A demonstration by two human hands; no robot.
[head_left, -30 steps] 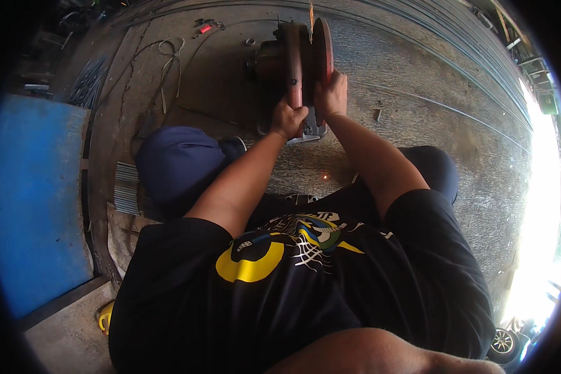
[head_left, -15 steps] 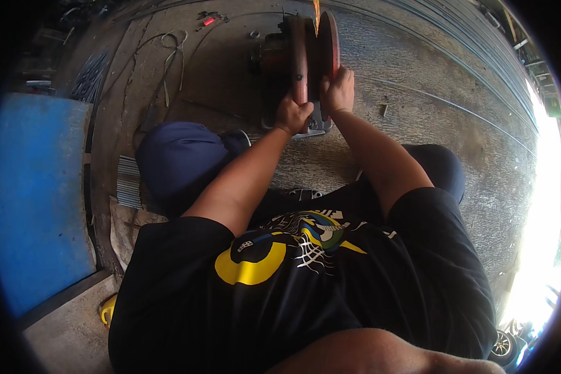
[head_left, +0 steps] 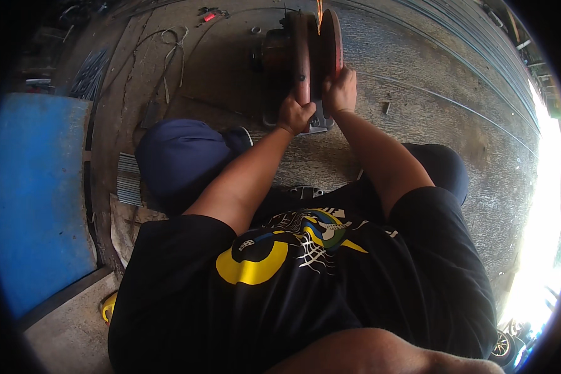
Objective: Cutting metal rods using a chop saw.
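A chop saw [head_left: 277, 53] with a dark motor and a red round blade guard [head_left: 335, 43] stands on the floor ahead of me. Orange sparks [head_left: 320, 17] shoot up beside the guard. My left hand [head_left: 296, 113] is wrapped round the lower end of the saw's reddish handle [head_left: 302, 62]. Close against the guard's near edge, my right hand [head_left: 341, 91] has its fingers curled. Whatever it grips is hidden behind the fingers and the guard. The saw's grey metal base [head_left: 320, 126] shows below the hands.
Long thin metal rods [head_left: 474, 56] lie along the right. Short cut rods [head_left: 129, 179] are stacked by my left knee, and a small metal piece [head_left: 388, 108] lies right of the saw. A looped cord [head_left: 176, 50], red object [head_left: 209, 17] and blue panel [head_left: 37, 199] are at left.
Sparks keep flying, their streak slightly changed in shape. Both hands keep their places on and beside the saw; the whole view has shifted a little.
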